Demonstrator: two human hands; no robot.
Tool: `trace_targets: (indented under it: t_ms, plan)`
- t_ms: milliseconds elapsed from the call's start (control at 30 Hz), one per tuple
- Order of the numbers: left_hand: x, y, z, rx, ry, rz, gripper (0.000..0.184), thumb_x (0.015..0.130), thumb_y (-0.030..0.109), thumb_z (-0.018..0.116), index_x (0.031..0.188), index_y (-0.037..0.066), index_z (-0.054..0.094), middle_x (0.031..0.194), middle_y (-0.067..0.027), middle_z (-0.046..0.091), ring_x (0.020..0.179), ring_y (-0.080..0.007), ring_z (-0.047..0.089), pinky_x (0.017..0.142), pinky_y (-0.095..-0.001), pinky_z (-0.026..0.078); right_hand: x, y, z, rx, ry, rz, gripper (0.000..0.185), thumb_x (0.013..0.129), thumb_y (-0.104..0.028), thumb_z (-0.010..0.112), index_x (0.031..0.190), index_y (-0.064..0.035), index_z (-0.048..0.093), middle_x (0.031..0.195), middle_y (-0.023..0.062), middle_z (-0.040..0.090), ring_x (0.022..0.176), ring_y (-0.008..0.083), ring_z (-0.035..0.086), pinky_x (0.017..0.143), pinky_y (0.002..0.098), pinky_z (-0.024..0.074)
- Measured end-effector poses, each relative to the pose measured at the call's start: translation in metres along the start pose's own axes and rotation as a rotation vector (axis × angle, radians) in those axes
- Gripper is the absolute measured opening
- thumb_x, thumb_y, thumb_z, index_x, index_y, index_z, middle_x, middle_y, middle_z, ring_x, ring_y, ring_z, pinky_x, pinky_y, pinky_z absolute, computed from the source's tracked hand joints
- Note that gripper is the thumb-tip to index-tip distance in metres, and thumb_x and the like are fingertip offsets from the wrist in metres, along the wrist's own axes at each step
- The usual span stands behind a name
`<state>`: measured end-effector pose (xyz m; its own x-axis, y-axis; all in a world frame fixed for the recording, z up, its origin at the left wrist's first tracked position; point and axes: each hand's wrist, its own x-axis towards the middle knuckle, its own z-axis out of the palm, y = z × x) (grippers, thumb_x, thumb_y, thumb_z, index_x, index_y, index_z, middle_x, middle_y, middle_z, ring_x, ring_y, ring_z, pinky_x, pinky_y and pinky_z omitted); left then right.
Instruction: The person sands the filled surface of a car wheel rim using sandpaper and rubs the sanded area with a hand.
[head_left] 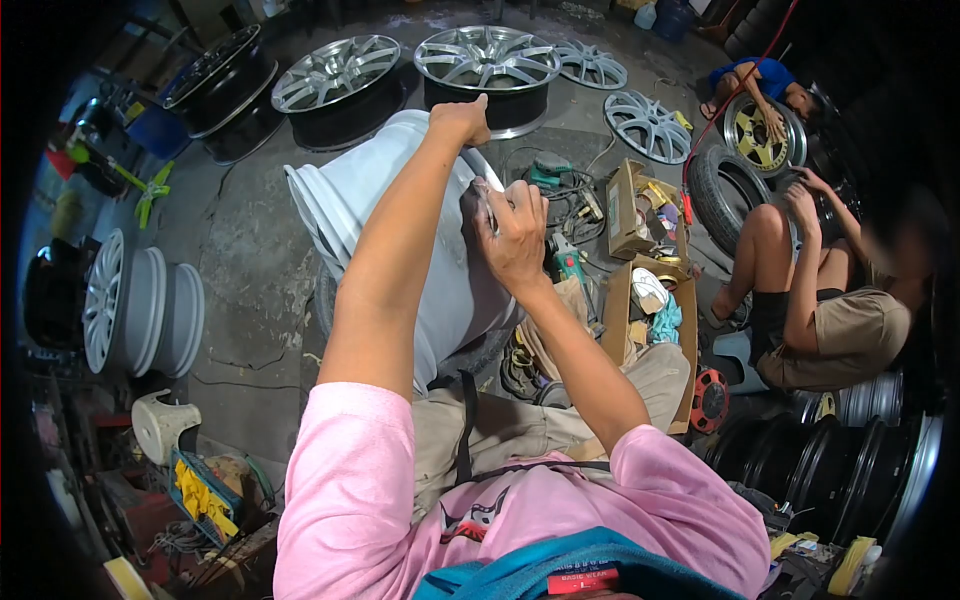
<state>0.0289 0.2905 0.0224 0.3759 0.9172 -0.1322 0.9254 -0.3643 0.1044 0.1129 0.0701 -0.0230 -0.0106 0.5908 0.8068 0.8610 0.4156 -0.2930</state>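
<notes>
A large light grey wheel rim point(375, 190) stands on its side in front of my lap, with its spoked face turned to the right. At its top far edge is my left hand point(462, 122), bent over the rim; its fingertips are hidden behind the edge. My right hand point(514, 232) is at the right side of the rim near the upper edge, its fingers curled and pressed together against the surface. Whatever the right fingers hold, if anything, is too small to make out. A tyre point(326, 300) shows partly beneath the rim.
Spoked wheels point(487, 60) line the far floor. Open cardboard boxes point(618, 310), a green grinder point(569, 262) and cables lie to the right. One person point(840, 330) sits at the right; another point(765, 85) handles a gold wheel point(757, 135). A white stool point(158, 425) stands left.
</notes>
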Motion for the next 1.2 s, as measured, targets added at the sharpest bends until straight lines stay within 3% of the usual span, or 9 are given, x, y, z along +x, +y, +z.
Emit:
trace_targets:
  t_ms: [233,300,333,400,533,633,833,933,1200]
  plan:
    - [-0.006,-0.009,-0.002,-0.072,0.159,0.1,0.072,0.089,0.033,0.065,0.155,0.012,0.044,0.127,-0.0176,0.072,0.114,-0.0353,0.071,0.094,-0.0461,0.055,0.0,0.002,0.001,0.001,-0.003,-0.006,0.031,0.087,-0.015,0.073,0.117,-0.0078,0.074,0.086,0.0075,0.049,0.084,0.0258,0.051,0.074,0.0403,0.0381]
    - [-0.014,-0.02,-0.018,-0.267,0.155,0.253,0.059,0.099,0.054,0.057,0.133,0.008,0.068,0.112,-0.0193,0.076,0.106,-0.0385,0.072,0.094,-0.0468,0.055,0.0,-0.001,0.001,0.009,-0.004,-0.007,0.032,0.088,-0.016,0.073,0.118,-0.0083,0.074,0.087,0.0075,0.049,0.084,0.026,0.051,0.075,0.0407,0.0381]
    - [-0.024,-0.023,-0.025,-0.263,0.155,0.248,0.059,0.099,0.054,0.057,0.133,0.008,0.068,0.112,-0.0193,0.076,0.106,-0.0385,0.072,0.094,-0.0468,0.055,-0.001,-0.002,0.0,0.007,-0.028,0.003,0.032,0.088,-0.017,0.073,0.119,-0.009,0.074,0.087,0.0073,0.049,0.085,0.0261,0.051,0.075,0.041,0.038]
    - [-0.045,-0.032,-0.034,-0.145,0.082,0.302,0.06,0.102,0.057,0.049,0.098,0.005,0.08,0.089,-0.0198,0.076,0.092,-0.0404,0.073,0.087,-0.0482,0.056,-0.004,-0.002,-0.006,0.01,-0.045,0.009,0.032,0.089,-0.019,0.073,0.119,-0.0098,0.074,0.087,0.0071,0.05,0.086,0.0261,0.051,0.076,0.0413,0.0379]
    - [-0.053,-0.047,-0.018,-0.033,0.197,0.359,0.067,0.106,0.048,0.04,0.072,0.0,0.072,0.077,-0.0254,0.07,0.076,-0.0467,0.069,0.079,-0.0532,0.055,-0.036,0.001,-0.026,-0.005,-0.1,0.014,0.032,0.091,-0.021,0.072,0.122,-0.0117,0.074,0.088,0.0069,0.05,0.087,0.0264,0.051,0.076,0.0409,0.037]
    - [-0.033,-0.048,0.006,0.057,0.404,0.494,0.062,0.106,0.039,0.04,0.07,0.0,0.071,0.074,-0.0254,0.07,0.07,-0.0454,0.069,0.076,-0.0525,0.057,-0.036,0.001,-0.031,-0.036,-0.132,0.02,0.03,0.092,-0.021,0.07,0.121,-0.0121,0.074,0.091,0.0071,0.051,0.089,0.0267,0.051,0.078,0.0416,0.0368]
    - [-0.042,-0.043,0.002,-0.016,0.4,0.356,0.058,0.107,0.035,0.041,0.073,-0.001,0.071,0.07,-0.0233,0.069,0.068,-0.0442,0.069,0.07,-0.0526,0.057,0.029,-0.003,0.001,0.004,-0.161,0.003,0.028,0.093,-0.021,0.069,0.118,-0.0116,0.075,0.095,0.0084,0.053,0.095,0.0278,0.052,0.08,0.0426,0.0376]
    - [-0.04,-0.045,0.008,0.125,0.483,0.481,0.059,0.107,0.035,0.04,0.073,-0.001,0.071,0.069,-0.024,0.068,0.067,-0.0445,0.068,0.071,-0.0527,0.056,0.008,-0.001,-0.012,0.036,-0.136,0.047,0.027,0.093,-0.021,0.069,0.118,-0.0121,0.075,0.095,0.0083,0.053,0.095,0.0278,0.052,0.08,0.0425,0.0376]
    - [-0.037,-0.04,0.013,0.025,0.491,0.373,0.061,0.107,0.035,0.039,0.069,0.0,0.07,0.073,-0.0259,0.069,0.07,-0.0453,0.068,0.075,-0.0521,0.056,0.0,0.002,-0.014,0.007,-0.158,0.061,0.026,0.094,-0.022,0.068,0.118,-0.014,0.075,0.096,0.0081,0.053,0.095,0.028,0.051,0.081,0.0432,0.038]
